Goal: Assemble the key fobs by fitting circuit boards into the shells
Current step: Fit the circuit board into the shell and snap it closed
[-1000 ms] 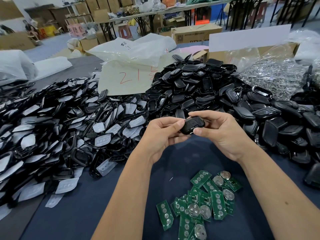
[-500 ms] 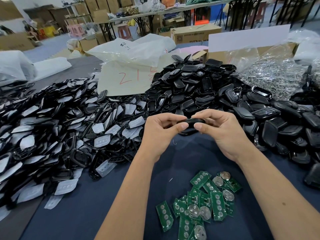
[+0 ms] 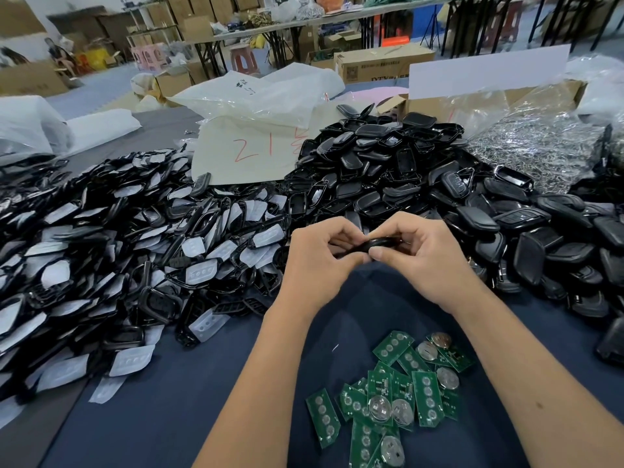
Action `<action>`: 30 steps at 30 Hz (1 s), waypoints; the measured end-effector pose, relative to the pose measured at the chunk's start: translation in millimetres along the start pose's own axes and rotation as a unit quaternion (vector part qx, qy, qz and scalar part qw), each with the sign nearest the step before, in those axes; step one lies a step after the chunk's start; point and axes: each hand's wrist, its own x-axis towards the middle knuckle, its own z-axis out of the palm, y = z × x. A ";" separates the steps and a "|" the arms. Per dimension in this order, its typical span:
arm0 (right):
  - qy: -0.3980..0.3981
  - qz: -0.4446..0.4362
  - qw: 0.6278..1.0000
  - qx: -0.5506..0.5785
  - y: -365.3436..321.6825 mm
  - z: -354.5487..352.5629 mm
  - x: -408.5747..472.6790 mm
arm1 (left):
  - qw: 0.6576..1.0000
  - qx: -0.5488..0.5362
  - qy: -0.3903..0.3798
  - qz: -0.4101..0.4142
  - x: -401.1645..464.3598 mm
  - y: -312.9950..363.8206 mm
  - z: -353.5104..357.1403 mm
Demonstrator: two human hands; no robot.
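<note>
A black key fob shell (image 3: pixel 378 244) is held edge-on between both hands above the dark blue table. My left hand (image 3: pixel 319 261) grips its left end with curled fingers. My right hand (image 3: pixel 422 258) pinches its right end, thumb underneath. Most of the shell is hidden by the fingers. Several green circuit boards (image 3: pixel 401 396) with round coin cells lie in a loose heap on the cloth below my forearms.
A wide heap of black frames with white button pads (image 3: pixel 118 251) fills the left. A mound of black shell halves (image 3: pixel 388 170) rises behind my hands and spreads right (image 3: pixel 557 238). Plastic bags (image 3: pixel 256 96) and a bag of metal parts (image 3: pixel 540 143) lie behind.
The shell has turned from showing its face to lying edge-on between my fingers. Both hands have closed in tighter on it and lifted slightly toward the pile.
</note>
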 end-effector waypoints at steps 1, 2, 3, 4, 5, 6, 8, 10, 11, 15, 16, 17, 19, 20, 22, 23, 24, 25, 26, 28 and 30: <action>0.000 -0.003 1.000 -0.007 -0.3 -0.5 0.1 | 1.000 0.003 -0.001 0.005 -0.2 0.5 0.9; -0.001 -0.003 1.000 -0.009 -0.4 -0.9 0.1 | 1.000 0.004 0.001 0.007 -0.1 1.0 1.8; 0.003 0.000 1.000 -0.005 0.3 -1.3 0.0 | 1.000 0.000 0.005 0.004 0.6 0.7 2.8; 0.012 0.011 1.000 0.006 0.5 -0.7 0.2 | 1.000 -0.014 0.012 -0.004 1.3 0.4 4.1; 0.028 0.026 0.999 0.024 2.3 -0.1 0.1 | 0.999 -0.038 0.024 -0.019 1.5 0.0 6.0; 0.047 0.041 0.997 0.044 3.9 0.7 0.2 | 0.996 -0.068 0.037 -0.041 1.7 -0.1 8.0; 0.077 0.068 0.992 0.071 6.2 3.1 0.8 | 0.983 -0.147 0.058 -0.096 1.9 0.4 11.7; 0.081 0.087 0.989 0.089 7.3 4.3 0.8 | 0.953 -0.260 0.052 -0.145 1.6 0.4 14.4; 0.085 0.094 0.987 0.101 8.7 5.0 0.7 | 0.935 -0.311 0.043 -0.164 1.8 0.3 15.3; 0.082 0.122 0.979 0.142 5.2 6.3 0.8 | 0.900 -0.390 0.014 -0.196 1.7 2.6 17.4; 0.079 0.131 0.976 0.155 3.9 6.3 0.9 | 0.897 -0.394 0.011 -0.199 1.6 3.6 17.2; 0.077 0.139 0.973 0.165 2.9 6.2 1.2 | 0.896 -0.397 0.008 -0.201 1.7 4.6 16.5; 0.071 0.151 0.969 0.183 2.4 6.3 1.3 | 0.893 -0.400 0.001 -0.206 1.9 5.3 15.1; 0.069 0.155 0.967 0.190 1.7 6.0 1.0 | 0.892 -0.402 -0.002 -0.208 1.8 5.0 15.3; 0.065 0.161 0.965 0.196 -0.2 6.2 0.5 | 0.890 -0.406 -0.007 -0.209 1.2 3.9 15.4; 0.062 0.163 0.965 0.198 -0.5 5.5 0.3 | 0.889 -0.407 -0.007 -0.210 0.8 3.8 15.9; 0.060 0.163 0.964 0.200 -1.0 5.5 0.4 | 0.889 -0.407 -0.007 -0.211 0.7 3.9 16.2; 0.060 0.163 0.964 0.201 -1.0 5.2 0.3 | 0.889 -0.405 -0.006 -0.212 0.3 3.9 17.1; 0.063 0.163 0.964 0.202 -0.9 5.3 0.6 | 0.890 -0.404 -0.005 -0.213 0.4 3.8 17.7; 0.069 0.162 0.963 0.205 -1.2 6.7 0.9 | 0.888 -0.405 -0.003 -0.215 0.4 3.2 18.0; 0.073 0.162 0.962 0.207 -2.9 8.9 1.2 | 0.886 -0.410 0.001 -0.216 0.8 2.7 17.7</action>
